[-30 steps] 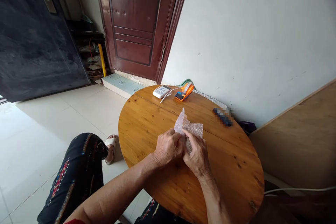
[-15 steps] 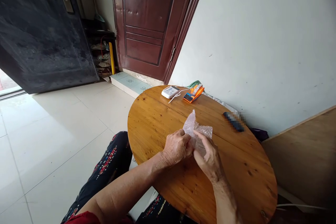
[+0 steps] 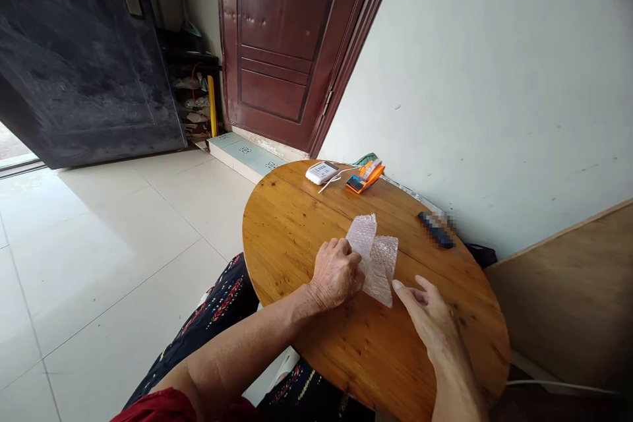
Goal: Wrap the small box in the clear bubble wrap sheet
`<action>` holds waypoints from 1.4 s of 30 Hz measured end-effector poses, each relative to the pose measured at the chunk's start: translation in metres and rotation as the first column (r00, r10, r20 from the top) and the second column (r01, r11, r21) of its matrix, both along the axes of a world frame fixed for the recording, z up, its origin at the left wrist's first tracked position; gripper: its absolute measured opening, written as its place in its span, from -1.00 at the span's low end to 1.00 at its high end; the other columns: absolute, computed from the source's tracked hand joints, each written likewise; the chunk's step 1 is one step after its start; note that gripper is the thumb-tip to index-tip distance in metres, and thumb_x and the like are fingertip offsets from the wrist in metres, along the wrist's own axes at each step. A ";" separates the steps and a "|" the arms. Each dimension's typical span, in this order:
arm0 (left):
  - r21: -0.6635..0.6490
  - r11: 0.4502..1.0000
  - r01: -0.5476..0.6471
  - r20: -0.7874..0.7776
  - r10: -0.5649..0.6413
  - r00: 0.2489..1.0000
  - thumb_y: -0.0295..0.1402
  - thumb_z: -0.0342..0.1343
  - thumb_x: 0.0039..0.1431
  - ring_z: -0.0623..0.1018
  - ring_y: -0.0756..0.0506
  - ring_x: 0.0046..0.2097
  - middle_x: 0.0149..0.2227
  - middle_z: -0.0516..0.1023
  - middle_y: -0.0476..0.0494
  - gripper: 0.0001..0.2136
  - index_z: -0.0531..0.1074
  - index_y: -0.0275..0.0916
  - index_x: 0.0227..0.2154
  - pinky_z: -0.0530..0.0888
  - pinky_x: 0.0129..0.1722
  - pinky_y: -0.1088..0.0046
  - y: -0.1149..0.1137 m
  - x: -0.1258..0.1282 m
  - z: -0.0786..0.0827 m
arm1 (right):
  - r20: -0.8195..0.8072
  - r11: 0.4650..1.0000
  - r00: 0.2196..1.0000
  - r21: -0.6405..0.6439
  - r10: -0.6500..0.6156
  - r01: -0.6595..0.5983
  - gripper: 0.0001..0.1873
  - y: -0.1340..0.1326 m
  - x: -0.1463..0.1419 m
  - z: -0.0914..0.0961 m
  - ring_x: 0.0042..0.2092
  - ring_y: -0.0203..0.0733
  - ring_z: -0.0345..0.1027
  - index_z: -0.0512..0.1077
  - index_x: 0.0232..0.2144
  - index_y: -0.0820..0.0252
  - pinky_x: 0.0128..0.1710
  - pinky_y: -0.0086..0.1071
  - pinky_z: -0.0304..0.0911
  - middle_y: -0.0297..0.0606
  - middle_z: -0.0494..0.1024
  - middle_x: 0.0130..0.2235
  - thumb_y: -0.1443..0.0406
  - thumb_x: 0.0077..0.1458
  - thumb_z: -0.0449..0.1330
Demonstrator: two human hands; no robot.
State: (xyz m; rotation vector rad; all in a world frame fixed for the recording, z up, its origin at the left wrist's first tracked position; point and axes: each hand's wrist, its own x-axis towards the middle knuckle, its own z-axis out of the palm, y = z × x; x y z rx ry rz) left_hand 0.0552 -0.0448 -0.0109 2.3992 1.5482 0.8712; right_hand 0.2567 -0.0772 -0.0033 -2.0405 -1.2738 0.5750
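Note:
A small piece of clear bubble wrap (image 3: 376, 258) lies on the round wooden table (image 3: 297, 224). My left hand (image 3: 337, 273) is curled with its fingers closed on the wrap's left edge, pressing it to the table. My right hand (image 3: 429, 316) rests just right of the wrap, fingers stretched out and holding nothing, fingertips close to its lower corner.
At the table's far edge sit a white device with a cable (image 3: 321, 173) and an orange object (image 3: 364, 177). A dark bar-shaped item (image 3: 435, 229) lies by the wall. A brown door (image 3: 281, 46) and a tiled floor (image 3: 99, 244) are to the left; a wooden board (image 3: 568, 290) stands at right.
My right hand has let go of the bubble wrap and moved down and right. The wrap, held up between both hands before, now lies flatter on the table.

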 end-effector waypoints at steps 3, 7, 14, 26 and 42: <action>0.038 0.999 0.004 0.015 -0.004 1.000 -0.37 0.07 0.08 0.38 -0.16 -0.12 -0.09 0.45 -0.15 -0.89 0.47 -0.20 -0.35 0.36 -0.16 0.27 0.000 -0.001 0.001 | -0.007 0.997 0.997 -0.004 0.078 -0.078 -0.06 0.000 -0.009 -0.003 -0.18 0.02 0.47 0.24 0.20 0.35 -0.12 -0.19 0.28 -0.14 0.60 -0.27 -0.13 -0.10 0.21; 0.024 0.998 0.050 0.010 -0.050 0.999 -0.38 0.07 0.08 0.37 -0.16 -0.10 -0.04 0.47 -0.15 -0.89 0.46 -0.20 -0.33 0.36 -0.14 0.26 0.000 -0.003 0.000 | 0.001 0.988 0.989 0.051 0.148 -0.148 -0.10 0.009 -0.012 -0.011 -0.28 -0.04 0.45 0.26 0.17 0.34 -0.20 -0.22 0.30 -0.17 0.60 -0.32 -0.10 -0.10 0.19; 0.002 0.999 0.049 0.007 -0.049 0.999 -0.44 0.06 0.09 0.38 -0.17 -0.10 -0.03 0.49 -0.11 -0.88 0.45 -0.19 -0.31 0.37 -0.11 0.25 -0.001 -0.002 -0.002 | 0.134 0.994 0.986 0.037 0.096 -0.102 -0.19 0.014 -0.002 -0.016 -0.27 -0.06 0.47 0.36 0.08 0.27 -0.27 -0.25 0.30 -0.06 0.60 -0.15 -0.08 -0.16 0.25; 0.019 0.999 0.050 -0.006 -0.050 0.999 -0.45 0.05 0.09 0.38 -0.18 -0.10 -0.02 0.49 -0.12 -0.87 0.44 -0.19 -0.30 0.37 -0.12 0.26 -0.001 0.000 -0.004 | 0.041 0.978 0.980 0.066 0.193 -0.196 -0.58 0.010 -0.006 -0.018 -0.43 -0.15 0.41 0.48 -0.40 0.16 -0.43 -0.36 0.23 -0.28 0.55 -0.49 -0.07 -0.05 0.19; 0.025 0.998 0.063 0.002 -0.063 0.998 -0.35 0.06 0.17 0.37 -0.16 -0.09 0.00 0.45 -0.11 -0.89 0.48 -0.15 -0.31 0.37 -0.12 0.25 -0.003 0.001 -0.007 | -0.487 0.981 0.864 0.189 0.127 -0.038 -0.58 0.004 -0.049 0.001 -0.49 -0.28 0.24 0.47 -0.46 0.21 -0.61 -0.47 0.13 -0.33 0.43 -0.53 -0.01 -0.24 0.34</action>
